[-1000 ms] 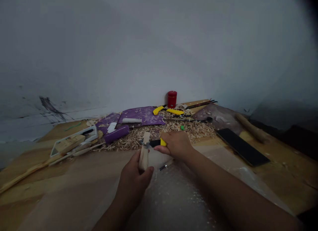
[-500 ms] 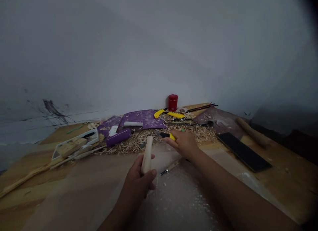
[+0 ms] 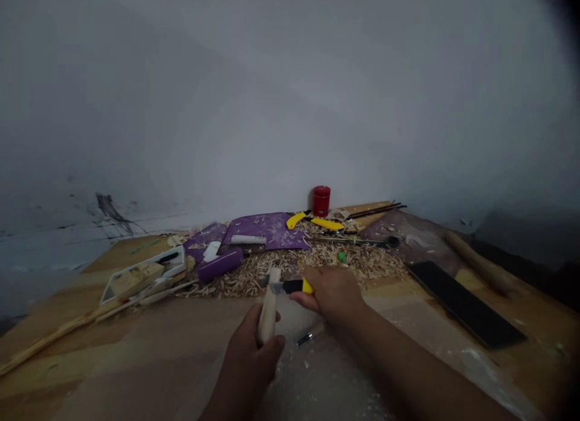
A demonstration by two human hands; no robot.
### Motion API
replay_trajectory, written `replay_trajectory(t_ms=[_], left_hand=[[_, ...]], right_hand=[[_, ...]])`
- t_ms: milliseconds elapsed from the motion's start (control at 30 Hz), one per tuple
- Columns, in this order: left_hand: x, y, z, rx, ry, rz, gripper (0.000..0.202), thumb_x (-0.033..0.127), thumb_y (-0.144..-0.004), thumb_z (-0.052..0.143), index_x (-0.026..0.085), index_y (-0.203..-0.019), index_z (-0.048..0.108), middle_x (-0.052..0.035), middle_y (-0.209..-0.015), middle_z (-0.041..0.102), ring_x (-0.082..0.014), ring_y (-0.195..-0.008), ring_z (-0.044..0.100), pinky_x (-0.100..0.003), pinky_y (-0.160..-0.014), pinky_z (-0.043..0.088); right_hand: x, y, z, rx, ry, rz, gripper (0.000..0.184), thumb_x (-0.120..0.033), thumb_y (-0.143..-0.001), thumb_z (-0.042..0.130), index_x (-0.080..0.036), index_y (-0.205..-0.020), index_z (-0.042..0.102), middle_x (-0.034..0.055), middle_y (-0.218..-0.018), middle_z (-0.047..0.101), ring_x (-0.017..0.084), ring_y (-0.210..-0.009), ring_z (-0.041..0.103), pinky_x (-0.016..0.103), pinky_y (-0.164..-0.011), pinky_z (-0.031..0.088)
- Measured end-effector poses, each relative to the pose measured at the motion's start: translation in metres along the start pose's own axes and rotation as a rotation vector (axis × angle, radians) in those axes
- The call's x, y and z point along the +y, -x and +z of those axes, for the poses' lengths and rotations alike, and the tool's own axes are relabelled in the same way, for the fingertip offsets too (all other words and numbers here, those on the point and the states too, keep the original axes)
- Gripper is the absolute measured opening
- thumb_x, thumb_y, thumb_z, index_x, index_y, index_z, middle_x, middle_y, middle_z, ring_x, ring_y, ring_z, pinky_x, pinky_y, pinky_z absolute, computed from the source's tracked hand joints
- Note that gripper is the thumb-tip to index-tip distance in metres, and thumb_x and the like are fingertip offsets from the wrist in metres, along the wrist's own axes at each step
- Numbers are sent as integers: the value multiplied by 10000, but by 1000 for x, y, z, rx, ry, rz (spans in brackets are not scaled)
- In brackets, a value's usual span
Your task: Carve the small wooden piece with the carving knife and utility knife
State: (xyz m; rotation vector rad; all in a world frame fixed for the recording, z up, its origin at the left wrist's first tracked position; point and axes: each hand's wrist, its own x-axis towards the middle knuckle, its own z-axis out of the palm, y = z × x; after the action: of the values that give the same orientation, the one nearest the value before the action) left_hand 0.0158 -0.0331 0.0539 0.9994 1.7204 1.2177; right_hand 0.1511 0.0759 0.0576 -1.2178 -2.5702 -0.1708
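My left hand [image 3: 254, 354] is closed around the lower part of a pale wooden piece [image 3: 269, 312], which stands tilted upward above the plastic-covered table. In my right hand [image 3: 333, 295] is a utility knife [image 3: 295, 286] with a yellow and black handle, its fingers wrapped round the grip. The knife's blade lies against the upper part of the wood. Below the knife, on the clear plastic sheet [image 3: 190, 348], a small metal-tipped tool [image 3: 305, 338] is partly hidden by my right hand and arm.
Wood shavings [image 3: 380, 258] cover the table's back. Among them lie yellow-handled cutters [image 3: 327, 224], purple sheets [image 3: 272, 228] and a purple roll [image 3: 221, 265]. A red canister [image 3: 321, 200] stands by the wall. At right are a black slab [image 3: 466, 303] and a wooden rod [image 3: 480, 264]; at left, a white tray [image 3: 106, 295].
My right hand has brought the knife down and left, so its blade now meets the wooden piece. The view has shifted slightly, with the table sitting lower in it.
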Motion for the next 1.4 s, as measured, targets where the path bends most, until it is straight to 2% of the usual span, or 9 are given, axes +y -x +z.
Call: replay_trajectory(t_ms=[67,200,267,400,533,767,967,1167,1400], left_hand=[[0,3,3,10,-35,-14,218,214,-612,502,189,-828,488,79,-478,401,-77,-337,332,-192,-348,269],[0,11,8,-37,-83,-21,203,203,-592,523,202,-794,504,76,-472,406,-81,-345,353,-191,-353,271],[-1,11,6,-54,-47,-37,208,206,-595,520,199,-803,506,78,-466,398,-80,-345,354,-191,-354,267],[-6,4,-1,-125,134,-60,249,220,-606,497,187,-852,485,94,-455,365,-61,-331,317,-186,-353,248],[-9,1,-3,-185,269,-79,229,210,-600,509,189,-824,466,103,-452,343,-43,-314,297,-178,-345,218],[-5,4,0,-216,516,-99,170,163,-555,510,191,-685,404,100,-506,352,-16,-327,243,-172,-335,263],[-3,7,-3,-200,552,-91,199,105,-524,489,182,-699,433,101,-483,352,-23,-339,247,-177,-347,297],[-8,12,-3,-403,674,-89,210,106,-517,496,196,-673,389,107,-424,342,-30,-326,208,-189,-347,318],[-7,14,-1,-417,727,-105,203,70,-515,468,186,-661,388,107,-415,313,-32,-329,196,-214,-367,385]], right_hand=[[8,-4,1,-1,18,49,525,-665,-786,344,-202,-835,586,75,-771,665,212,-719,620,253,-570,356],[33,-9,0,18,74,237,562,-625,-844,236,-180,-845,579,110,-720,657,224,-653,616,252,-515,320],[40,-8,-1,29,77,264,565,-612,-859,197,-190,-824,571,90,-701,655,220,-640,614,246,-500,293],[29,-2,-3,33,38,182,544,-638,-844,205,-224,-800,555,27,-688,650,188,-625,606,237,-487,245],[13,3,-3,33,6,112,530,-636,-841,235,-213,-802,553,29,-693,647,184,-634,599,244,-486,229],[-3,7,0,11,-40,-40,530,-658,-813,287,-208,-790,565,28,-681,643,183,-615,594,239,-484,220],[-15,13,1,2,-92,-178,524,-675,-793,305,-221,-792,565,3,-684,642,175,-617,596,246,-490,233],[-1,9,-1,37,-74,-109,575,-696,-785,289,-204,-804,586,30,-693,640,181,-637,596,244,-492,237],[4,4,-2,47,-29,-36,624,-721,-771,254,-192,-817,582,66,-748,647,206,-685,597,246,-519,268]])
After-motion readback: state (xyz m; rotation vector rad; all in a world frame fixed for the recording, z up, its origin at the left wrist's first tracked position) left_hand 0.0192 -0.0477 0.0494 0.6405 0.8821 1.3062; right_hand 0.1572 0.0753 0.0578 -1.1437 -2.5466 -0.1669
